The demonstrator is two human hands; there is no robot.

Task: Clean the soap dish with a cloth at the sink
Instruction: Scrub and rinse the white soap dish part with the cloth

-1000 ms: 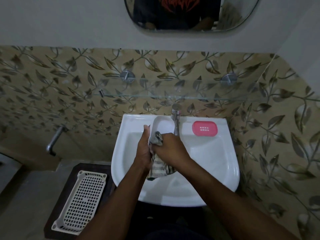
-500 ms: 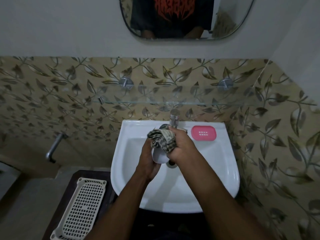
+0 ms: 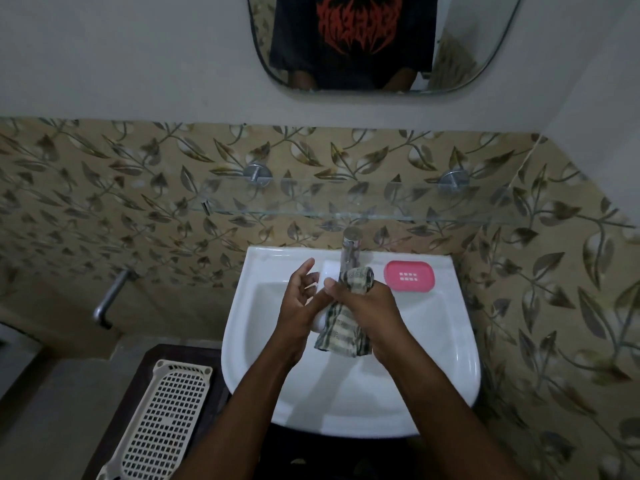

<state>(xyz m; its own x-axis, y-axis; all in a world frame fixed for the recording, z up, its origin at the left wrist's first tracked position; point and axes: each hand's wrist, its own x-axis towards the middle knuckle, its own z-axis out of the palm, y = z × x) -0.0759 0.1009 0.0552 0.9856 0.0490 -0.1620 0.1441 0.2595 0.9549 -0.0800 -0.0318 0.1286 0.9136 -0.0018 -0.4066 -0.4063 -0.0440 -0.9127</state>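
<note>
Over the white sink (image 3: 346, 422) my left hand (image 3: 299, 301) holds a white oval soap dish (image 3: 318, 323) upright, fingers spread along its left side. My right hand (image 3: 369, 308) grips a striped grey-green cloth (image 3: 341, 336) and presses it against the dish's right side. The cloth wraps over the dish and hangs down below my hand, so most of the dish is hidden. A pink slotted soap dish tray (image 3: 409, 276) lies flat on the sink's back rim to the right of the tap (image 3: 351, 249).
A glass shelf (image 3: 346, 211) juts out from the leaf-patterned tiles just above the tap. A cream perforated basket (image 3: 162, 420) rests on a dark stand left of the sink. A metal pipe (image 3: 110, 299) sticks out of the left wall. A mirror (image 3: 374, 43) hangs above.
The cloth has slid from the top of the dish down its side, now hanging below my right hand. My left fingers have spread open along the dish. The view moved closer.
</note>
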